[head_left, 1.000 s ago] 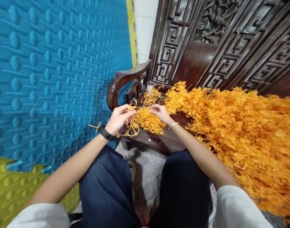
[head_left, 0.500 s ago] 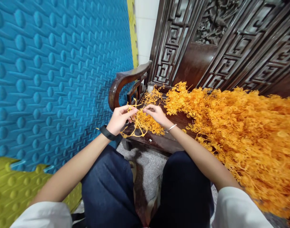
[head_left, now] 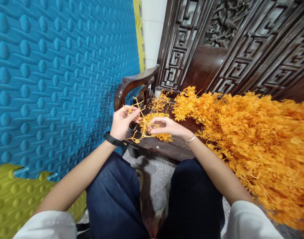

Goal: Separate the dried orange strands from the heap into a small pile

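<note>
My left hand [head_left: 122,122] pinches a yellow, branching plastic stem [head_left: 144,127] between thumb and fingers. The stem's bare twigs fan out above and below the grip. On its right side my right hand [head_left: 165,126] has thumb and fingertips closed around one of the twigs; the exact contact is partly hidden. Behind and under both hands lies a small heap of orange-yellow plastic sprigs [head_left: 163,136] on the dark wooden bench seat [head_left: 184,142]. Farther back, near the armrest, sits a looser bunch of thin yellow stems [head_left: 159,101].
A large pile of orange plastic sprigs [head_left: 261,139] covers the bench on the right. The curved wooden armrest [head_left: 132,81] stands just beyond my left hand. A carved backrest [head_left: 204,66] rises behind. Blue foam matting [head_left: 54,83] fills the left side.
My right hand has moved down slightly and closed on a twig of the stem. The stem has turned in my left hand, which has shifted a little to the left.
</note>
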### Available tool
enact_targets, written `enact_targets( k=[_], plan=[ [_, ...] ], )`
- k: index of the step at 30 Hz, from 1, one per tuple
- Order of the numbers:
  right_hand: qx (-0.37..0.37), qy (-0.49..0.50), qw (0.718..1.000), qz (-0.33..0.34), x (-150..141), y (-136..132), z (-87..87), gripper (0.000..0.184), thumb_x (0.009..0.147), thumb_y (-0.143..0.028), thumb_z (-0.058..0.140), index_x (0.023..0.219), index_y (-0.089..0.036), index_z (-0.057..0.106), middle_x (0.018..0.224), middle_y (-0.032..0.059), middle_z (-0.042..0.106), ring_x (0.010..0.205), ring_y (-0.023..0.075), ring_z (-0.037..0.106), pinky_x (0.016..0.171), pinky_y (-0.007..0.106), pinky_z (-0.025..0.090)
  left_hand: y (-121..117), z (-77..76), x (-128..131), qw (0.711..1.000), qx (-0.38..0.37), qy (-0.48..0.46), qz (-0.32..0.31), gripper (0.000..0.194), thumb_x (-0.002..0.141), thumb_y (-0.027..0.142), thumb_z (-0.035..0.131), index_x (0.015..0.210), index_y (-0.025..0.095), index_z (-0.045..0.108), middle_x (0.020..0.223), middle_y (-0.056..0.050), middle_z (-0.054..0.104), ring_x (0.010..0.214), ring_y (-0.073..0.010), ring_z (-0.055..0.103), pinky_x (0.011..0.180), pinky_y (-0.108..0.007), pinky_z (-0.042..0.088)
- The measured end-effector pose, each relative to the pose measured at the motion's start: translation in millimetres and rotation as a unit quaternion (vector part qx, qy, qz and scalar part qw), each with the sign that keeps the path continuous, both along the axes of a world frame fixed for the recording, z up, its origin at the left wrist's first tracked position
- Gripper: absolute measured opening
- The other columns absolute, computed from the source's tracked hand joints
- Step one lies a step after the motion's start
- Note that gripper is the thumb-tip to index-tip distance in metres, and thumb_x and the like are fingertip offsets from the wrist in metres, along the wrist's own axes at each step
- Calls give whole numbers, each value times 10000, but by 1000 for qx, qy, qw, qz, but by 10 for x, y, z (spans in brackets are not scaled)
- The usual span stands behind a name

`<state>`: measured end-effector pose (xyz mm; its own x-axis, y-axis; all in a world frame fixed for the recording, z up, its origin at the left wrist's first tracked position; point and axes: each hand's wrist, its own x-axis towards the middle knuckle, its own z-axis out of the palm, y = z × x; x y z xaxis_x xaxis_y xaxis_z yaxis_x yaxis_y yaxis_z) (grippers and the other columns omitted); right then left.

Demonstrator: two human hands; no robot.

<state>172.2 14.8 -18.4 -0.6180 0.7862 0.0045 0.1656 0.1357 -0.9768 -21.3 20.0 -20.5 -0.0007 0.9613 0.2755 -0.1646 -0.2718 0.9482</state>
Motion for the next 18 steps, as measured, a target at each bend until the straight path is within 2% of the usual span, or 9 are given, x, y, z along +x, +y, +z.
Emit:
enact_targets(
  k=[2, 4, 9, 13, 18],
  plan=[
    [-3, -8, 1000, 3, 29, 1, 20, 210, 675, -253, 731, 868, -192, 673, 821, 8, 665, 761, 120, 604, 755, 291, 486, 1, 2, -10, 1000, 4, -2, 16, 282, 630, 333, 751, 758, 140, 590, 664, 6, 627, 572, -104, 616, 588, -246, 521],
    [-6, 3, 1000, -22, 54, 19, 25, 207, 680, -262, 726, 870, -188, 687, 770, 0, 654, 695, 107, 588, 696, 273, 482, -2, 6, -16, 1000, 0, -4, 14, 294, 639, 336, 743, 794, 138, 592, 700, 0, 637, 606, -103, 622, 634, -255, 528],
    [-38, 133, 984, -115, 105, 56, 32, 187, 707, -316, 685, 826, -171, 700, 676, -16, 584, 577, 76, 508, 562, 229, 426, -37, 28, -12, 997, -40, 35, -50, 402, 623, 331, 757, 932, 130, 597, 826, -29, 655, 758, -135, 637, 708, -281, 521],
    [-71, 205, 964, -156, 138, 79, 38, 215, 760, -370, 613, 829, -177, 678, 629, -13, 511, 560, 82, 443, 548, 237, 404, -67, 46, -13, 993, -8, 94, -68, 347, 652, 333, 742, 912, 139, 621, 896, -48, 666, 848, -148, 621, 811, -294, 488],
    [-58, 196, 961, -188, 127, 118, 58, 270, 816, -444, 491, 803, -205, 617, 576, -27, 396, 519, 97, 347, 541, 263, 386, -70, 32, -7, 977, 28, 176, -121, 349, 626, 324, 759, 896, 151, 622, 966, -66, 664, 904, -176, 609, 866, -332, 467]
  ],
)
